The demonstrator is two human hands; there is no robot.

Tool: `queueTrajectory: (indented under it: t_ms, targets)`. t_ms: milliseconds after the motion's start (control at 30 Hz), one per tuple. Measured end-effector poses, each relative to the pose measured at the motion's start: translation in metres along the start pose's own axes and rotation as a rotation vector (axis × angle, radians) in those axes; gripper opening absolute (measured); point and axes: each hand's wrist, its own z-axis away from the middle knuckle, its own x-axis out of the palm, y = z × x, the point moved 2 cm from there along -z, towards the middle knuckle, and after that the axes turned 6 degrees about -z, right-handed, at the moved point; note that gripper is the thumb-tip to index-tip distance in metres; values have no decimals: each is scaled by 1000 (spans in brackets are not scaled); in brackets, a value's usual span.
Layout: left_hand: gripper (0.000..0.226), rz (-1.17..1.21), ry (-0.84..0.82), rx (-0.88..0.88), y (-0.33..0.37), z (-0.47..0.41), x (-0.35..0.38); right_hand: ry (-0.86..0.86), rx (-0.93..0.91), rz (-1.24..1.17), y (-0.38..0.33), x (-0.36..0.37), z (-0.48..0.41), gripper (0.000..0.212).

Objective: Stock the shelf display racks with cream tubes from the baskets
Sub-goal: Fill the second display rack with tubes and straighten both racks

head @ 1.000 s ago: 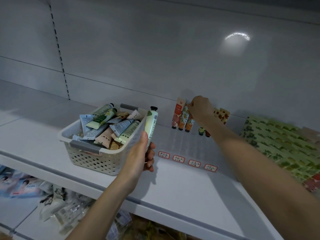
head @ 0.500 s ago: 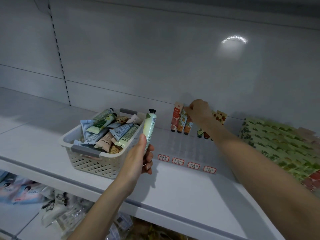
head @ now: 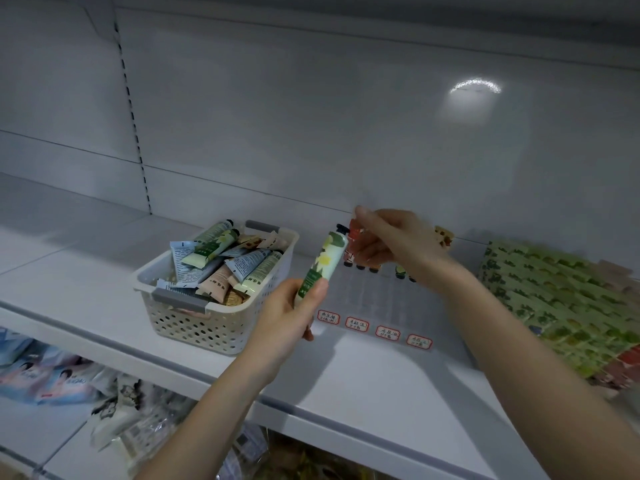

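My left hand (head: pixel 287 317) grips a cream tube (head: pixel 323 263) beside the basket (head: pixel 214 327); my right hand (head: pixel 391 244) hovers loose, empty, by its cap.

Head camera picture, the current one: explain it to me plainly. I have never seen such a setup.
No machine here: a person wears a camera on the head, looking down at their two bare hands at a shop shelf. The left hand grips a pale green cream tube with a black cap. The right hand hovers before standing tubes at the back of a clear rack; whether it touches one, I cannot tell. A perforated basket full of tubes sits left; green packets lie right.
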Motion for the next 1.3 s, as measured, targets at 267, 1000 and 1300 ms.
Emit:
queueTrajectory:
  t_ms: [267,1000,1300]
  targets:
    - [15,84,43,10,2,7,1,-88,117,-294,26,-2,29,11]
    - [14,-346,107,264,-10,-11,37,24,29,446,51,-35,59,21]
    - [38,-1039,14,243,-82,-8,23,467,-46,578,25,-81,-13,36]
